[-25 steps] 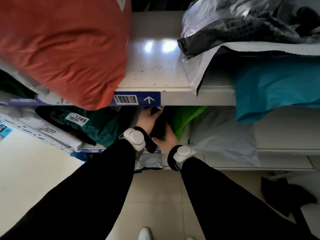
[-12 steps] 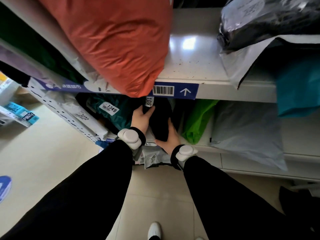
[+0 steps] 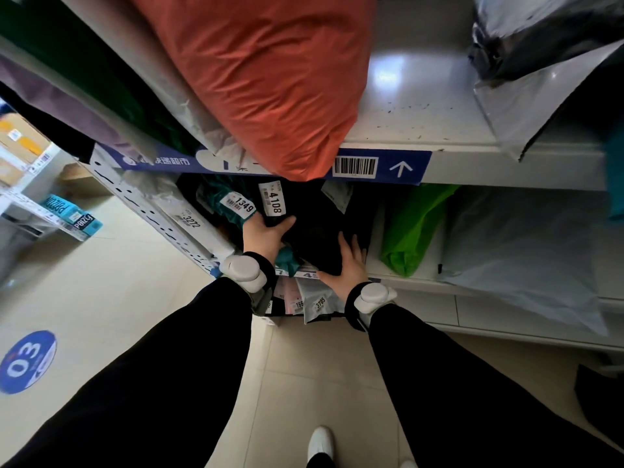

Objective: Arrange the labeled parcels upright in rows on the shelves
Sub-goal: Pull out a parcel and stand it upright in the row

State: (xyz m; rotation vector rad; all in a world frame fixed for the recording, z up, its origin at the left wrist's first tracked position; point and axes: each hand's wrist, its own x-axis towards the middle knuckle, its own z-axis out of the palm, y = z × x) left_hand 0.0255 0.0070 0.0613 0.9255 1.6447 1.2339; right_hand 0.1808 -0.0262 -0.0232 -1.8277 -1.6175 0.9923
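Two black sleeves reach from the bottom edge toward the shelving, over a pale tiled floor (image 3: pixel 314 373) that lies open around a white shoe (image 3: pixel 320 442); a round blue floor sticker (image 3: pixel 27 361) reading 03 sits well to the left. Below the wrists, grey parcels numbered 3705 (image 3: pixel 319 304) stand packed on the lowest level.

Both hands meet on the middle shelf (image 3: pixel 405 282), whose front lip runs just under the palms. The left hand (image 3: pixel 265 233) has its thumb hooked over the near face of the black parcel (image 3: pixel 314 228) with the fingers behind it, gripping it. The right hand (image 3: pixel 347 265) lies flat and spread against the parcel's right side, pressing without closing. The black parcel stands upright at the shelf's front edge, its white label 4108 (image 3: pixel 273 199) showing at the top. Touching it on the left is a teal parcel (image 3: pixel 223 204) tagged 1349, then a white parcel (image 3: pixel 189 217) marked 3272 hard against the perforated upright post (image 3: pixel 152 211). To the right, a gap of dark room separates the black parcel from a green parcel (image 3: pixel 412 228), with a large pale grey parcel (image 3: pixel 520 255) beside that, sagging past the lip.

Above, the upper shelf (image 3: pixel 432 106) shows a bare white stretch between an orange parcel (image 3: pixel 270 69) overhanging its blue barcode strip (image 3: pixel 385 167) and a clear-wrapped dark bundle (image 3: pixel 540 35) far right.
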